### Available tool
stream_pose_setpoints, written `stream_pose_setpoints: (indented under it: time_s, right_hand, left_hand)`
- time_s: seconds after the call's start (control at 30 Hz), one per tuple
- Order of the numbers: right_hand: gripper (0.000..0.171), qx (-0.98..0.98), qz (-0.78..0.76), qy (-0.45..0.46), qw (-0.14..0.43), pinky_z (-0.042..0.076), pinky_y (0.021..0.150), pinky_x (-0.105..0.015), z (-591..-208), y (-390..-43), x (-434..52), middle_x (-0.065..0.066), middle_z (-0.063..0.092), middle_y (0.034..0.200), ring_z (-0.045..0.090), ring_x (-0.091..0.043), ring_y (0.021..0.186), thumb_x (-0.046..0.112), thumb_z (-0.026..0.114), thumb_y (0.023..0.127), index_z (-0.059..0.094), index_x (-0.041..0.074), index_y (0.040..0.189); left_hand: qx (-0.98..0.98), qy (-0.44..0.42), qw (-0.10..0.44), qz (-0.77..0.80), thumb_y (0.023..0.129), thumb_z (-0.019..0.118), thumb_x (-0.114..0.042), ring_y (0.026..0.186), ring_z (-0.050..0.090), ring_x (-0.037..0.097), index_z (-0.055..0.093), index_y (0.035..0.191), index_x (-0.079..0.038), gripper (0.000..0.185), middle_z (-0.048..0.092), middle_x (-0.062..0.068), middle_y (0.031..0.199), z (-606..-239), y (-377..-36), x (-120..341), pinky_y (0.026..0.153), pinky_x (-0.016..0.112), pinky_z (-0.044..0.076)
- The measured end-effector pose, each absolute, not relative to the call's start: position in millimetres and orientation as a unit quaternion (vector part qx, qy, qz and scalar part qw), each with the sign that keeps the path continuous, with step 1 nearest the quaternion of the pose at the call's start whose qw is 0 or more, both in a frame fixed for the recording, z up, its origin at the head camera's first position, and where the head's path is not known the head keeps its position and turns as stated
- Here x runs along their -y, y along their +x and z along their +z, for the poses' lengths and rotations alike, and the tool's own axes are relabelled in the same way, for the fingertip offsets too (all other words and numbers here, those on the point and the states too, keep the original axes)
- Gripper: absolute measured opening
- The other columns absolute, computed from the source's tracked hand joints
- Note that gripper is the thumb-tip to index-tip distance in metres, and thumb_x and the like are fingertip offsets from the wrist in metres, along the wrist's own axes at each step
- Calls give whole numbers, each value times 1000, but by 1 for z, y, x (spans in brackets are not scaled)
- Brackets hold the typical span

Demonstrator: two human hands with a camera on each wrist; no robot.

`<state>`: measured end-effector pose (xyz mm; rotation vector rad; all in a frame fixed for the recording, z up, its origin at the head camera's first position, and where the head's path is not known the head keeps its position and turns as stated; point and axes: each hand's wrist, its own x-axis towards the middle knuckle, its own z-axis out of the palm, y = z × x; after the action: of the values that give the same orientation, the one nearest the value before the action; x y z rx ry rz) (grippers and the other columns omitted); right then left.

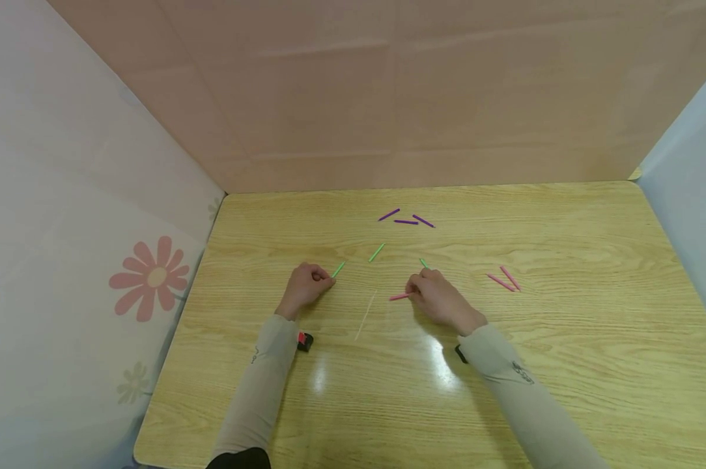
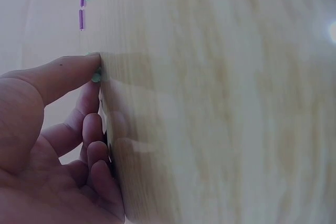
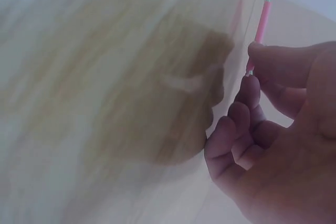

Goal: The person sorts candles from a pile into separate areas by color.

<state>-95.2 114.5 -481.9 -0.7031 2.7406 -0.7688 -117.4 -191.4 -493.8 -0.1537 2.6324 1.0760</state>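
Note:
My left hand (image 1: 308,286) pinches the near end of a slim green stick (image 1: 338,268) at the table surface. In the left wrist view, the round end of that green stick (image 2: 96,77) shows between thumb and fingers. My right hand (image 1: 439,299) holds a pink stick (image 1: 399,298) between thumb and fingertip, its free end pointing left. Past the right fingers, a second green stick (image 1: 424,262) is partly hidden by the hand. Between the two hands, slightly farther back, lies a third green stick (image 1: 376,253).
Three purple sticks (image 1: 406,222) lie toward the back of the wooden table (image 1: 593,365). Two pink sticks (image 1: 500,282) rest close together at the right. A thin pale line (image 1: 366,315) runs between the forearms. A tan panel (image 1: 388,98) stands along the back edge.

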Motion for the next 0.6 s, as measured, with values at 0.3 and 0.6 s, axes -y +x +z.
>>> stream_pose_setpoints:
  time_s: [0.3,0.6]
  right_hand:
    - [9,-931,-288,-191,120,46,81,-40,-480,-93,-129,-6,59,92,52,-25,91,10,59,93,67,6,94]
    - [12,-928,-317,-156,117,41,77,-35,-477,-91,-151,-9,57,92,48,-26,89,10,56,95,65,3,95]
  left_hand:
    - [-916,-52,142,371,88,70,-26,85,49,21,69,87,-7,19,56,9,99,-493,-117,191,74,31,39]
    - [-916,-50,141,372,88,70,-26,84,49,21,69,86,-7,19,56,9,98,-495,-118,192,72,31,39]
